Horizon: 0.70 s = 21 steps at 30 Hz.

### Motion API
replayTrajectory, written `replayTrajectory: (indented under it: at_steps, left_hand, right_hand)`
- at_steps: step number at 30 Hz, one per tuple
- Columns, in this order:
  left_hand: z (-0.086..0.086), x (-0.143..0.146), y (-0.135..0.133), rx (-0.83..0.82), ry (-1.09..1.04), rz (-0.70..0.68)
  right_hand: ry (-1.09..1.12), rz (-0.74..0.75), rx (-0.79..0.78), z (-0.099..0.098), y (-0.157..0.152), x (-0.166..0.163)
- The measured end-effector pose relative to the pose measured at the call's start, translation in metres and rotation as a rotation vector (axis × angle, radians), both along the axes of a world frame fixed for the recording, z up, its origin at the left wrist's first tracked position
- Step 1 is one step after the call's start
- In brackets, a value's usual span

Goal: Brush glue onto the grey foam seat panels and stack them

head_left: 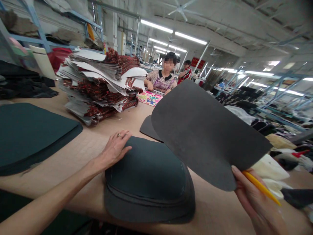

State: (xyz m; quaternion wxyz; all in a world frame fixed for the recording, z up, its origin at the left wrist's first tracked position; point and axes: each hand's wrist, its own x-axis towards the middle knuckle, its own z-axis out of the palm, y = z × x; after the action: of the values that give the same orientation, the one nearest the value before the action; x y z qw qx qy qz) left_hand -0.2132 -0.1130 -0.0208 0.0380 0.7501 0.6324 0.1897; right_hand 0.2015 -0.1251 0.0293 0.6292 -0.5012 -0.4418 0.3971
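Observation:
My left hand (114, 148) lies flat, fingers together, on the upper left edge of a stack of dark green rounded fabric pieces (149, 181) on the wooden table; a ring shows on one finger. My right hand (256, 204) at the lower right grips the lower corner of a grey rounded template board (205, 133), lifted and tilted above the stack. A yellow pencil (261, 187) is held in the same hand. Another dark piece (149, 129) lies flat behind the stack, partly hidden by the board.
A tall pile of red patterned and white pieces (102, 85) stands at the back left. Large dark green sheets (31, 133) lie at the left. A person (162, 78) works across the table over a colourful cloth (149, 98). Fabric heaps (281, 156) fill the right.

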Motion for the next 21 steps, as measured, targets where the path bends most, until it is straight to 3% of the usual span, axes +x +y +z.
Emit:
replayTrajectory:
  at_steps: [5, 10, 13, 18, 21]
  left_hand:
    - [-0.002, 0.037, -0.033, -0.177, 0.120, -0.446]
    - [-0.008, 0.052, -0.030, -0.257, 0.064, -0.551]
    - [-0.004, 0.048, -0.026, -0.247, -0.189, -0.477]
    - [0.016, 0.019, -0.030, -0.344, -1.113, -0.055]
    - [0.031, 0.003, -0.038, -0.448, -1.353, -0.009]
  right_hand:
    - [0.007, 0.044, -0.038, 0.007, -0.003, -0.011]
    - [-0.017, 0.070, -0.122, 0.006, -0.005, -0.012]
    - [-0.002, 0.109, -0.191, 0.002, -0.007, -0.013]
    - [0.009, 0.259, -0.330, -0.012, -0.009, -0.025]
    - [0.026, 0.333, -0.366, -0.021, -0.008, -0.035]
